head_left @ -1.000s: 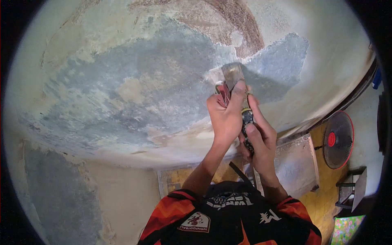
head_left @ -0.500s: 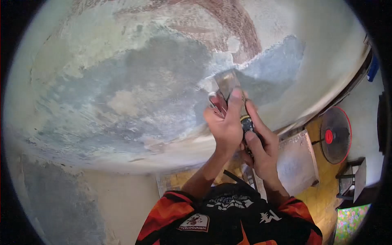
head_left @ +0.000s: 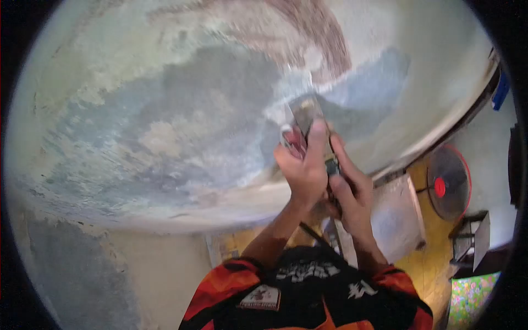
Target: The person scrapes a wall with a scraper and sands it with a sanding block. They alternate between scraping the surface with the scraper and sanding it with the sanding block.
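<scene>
While the right hand (head_left: 351, 197) closes its grip round the handle of the scraper (head_left: 304, 114), the left hand (head_left: 301, 165) clamps the blade's base. Its fingers press the blade flat against the wall (head_left: 165, 110), likely so 2 hands drive it under the peeling paint.

Two bare hands, a left hand (head_left: 301, 168) and a right hand (head_left: 351, 201); one metal scraper (head_left: 306, 114); one peeling plaster surface (head_left: 165, 110); one red-rimmed fan (head_left: 448, 187); one stool (head_left: 472, 239); one grey board (head_left: 393, 220); one flowered cloth (head_left: 467, 300); one orange-and-black jersey (head_left: 231, 286).
</scene>
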{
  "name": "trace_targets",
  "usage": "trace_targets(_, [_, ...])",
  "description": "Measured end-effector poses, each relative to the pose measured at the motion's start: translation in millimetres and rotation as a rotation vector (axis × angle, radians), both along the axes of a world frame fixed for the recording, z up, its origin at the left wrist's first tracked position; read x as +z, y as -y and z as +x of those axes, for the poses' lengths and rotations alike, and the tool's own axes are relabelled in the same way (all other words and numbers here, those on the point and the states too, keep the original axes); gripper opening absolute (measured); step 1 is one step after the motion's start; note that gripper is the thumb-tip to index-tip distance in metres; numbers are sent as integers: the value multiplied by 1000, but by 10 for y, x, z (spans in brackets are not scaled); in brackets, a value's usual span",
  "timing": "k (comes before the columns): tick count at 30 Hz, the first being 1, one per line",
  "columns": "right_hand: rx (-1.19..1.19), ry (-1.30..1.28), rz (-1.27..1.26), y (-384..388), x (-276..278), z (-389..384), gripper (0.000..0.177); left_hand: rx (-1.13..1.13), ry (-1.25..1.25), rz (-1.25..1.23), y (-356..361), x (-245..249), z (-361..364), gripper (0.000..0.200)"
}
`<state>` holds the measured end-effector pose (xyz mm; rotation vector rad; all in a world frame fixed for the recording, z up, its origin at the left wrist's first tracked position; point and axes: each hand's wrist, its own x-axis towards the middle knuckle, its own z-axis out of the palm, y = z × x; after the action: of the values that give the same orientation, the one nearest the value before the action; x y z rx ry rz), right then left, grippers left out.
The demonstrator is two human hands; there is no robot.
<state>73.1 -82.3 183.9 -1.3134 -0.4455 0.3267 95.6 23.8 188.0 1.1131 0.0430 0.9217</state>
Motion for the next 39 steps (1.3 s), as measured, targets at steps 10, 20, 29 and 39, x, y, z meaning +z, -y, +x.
trace_targets(10, [9,83,70,-12,164,67,52,-39,15,-29,-18,191,53,12])
trace_targets(20, [32,-41,39,45,142,-24,53,-35,16,-38,17,111,8,11])
trace_targets(29, [-17,71,34,-26,96,18,52,47,2,42,-18,39,24,11])
trace_targets(39, [29,29,59,-29,317,50,53,46,36,66,-20,350,32,11])
